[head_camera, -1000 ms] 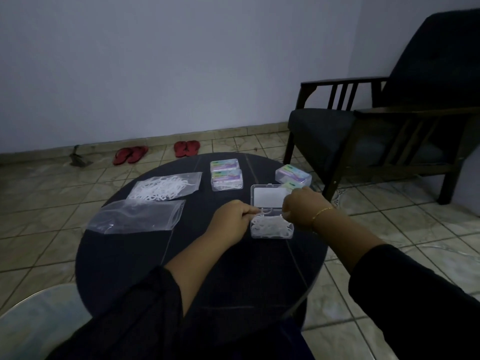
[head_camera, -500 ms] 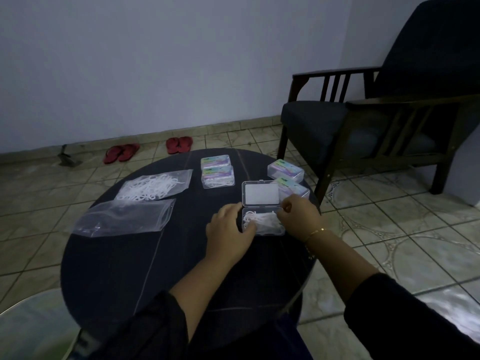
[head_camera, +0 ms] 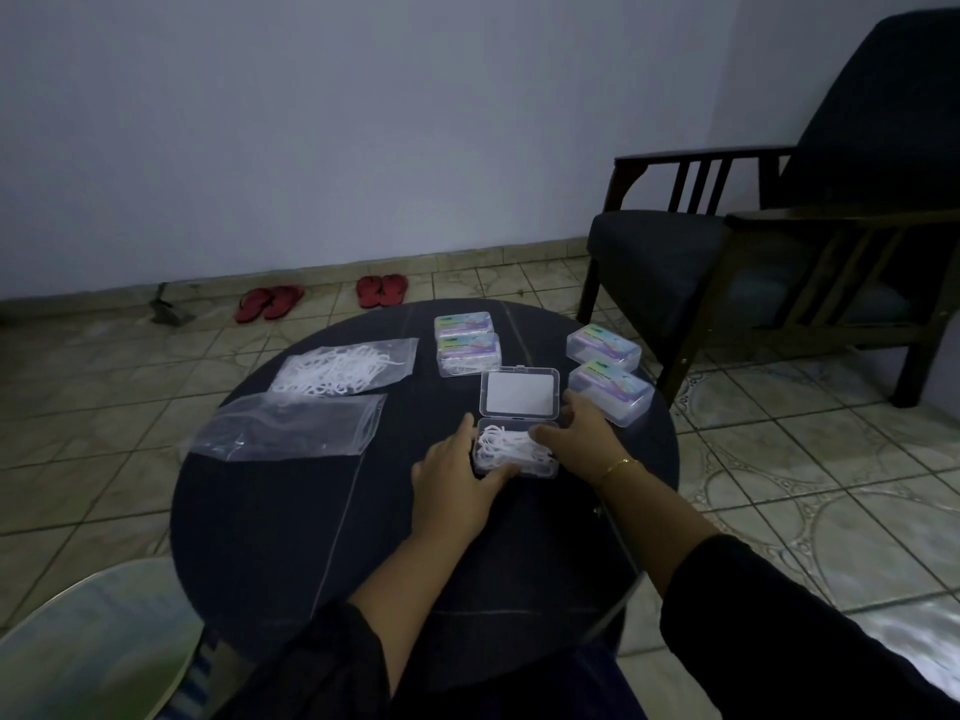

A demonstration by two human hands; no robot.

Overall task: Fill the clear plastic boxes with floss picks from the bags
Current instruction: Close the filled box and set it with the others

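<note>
Clear plastic hides little, yet dim light blurs the floss picks (head_camera: 511, 445) in our open box (head_camera: 515, 449), which our left hand (head_camera: 457, 472) and right hand (head_camera: 582, 433) clasp on the table (head_camera: 291, 511). We count four closed boxes (head_camera: 469, 354) and two bags (head_camera: 291, 426).

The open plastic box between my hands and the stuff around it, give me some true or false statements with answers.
1. The open box holds white floss picks. True.
2. Its lid is shut. False: it lies open, hinged away from the person.
3. Both bags are full. False: the far bag holds picks, the near bag looks almost empty.
4. Four closed boxes sit on the table. True.
5. The left hand and right hand flank the open box. True.
</note>
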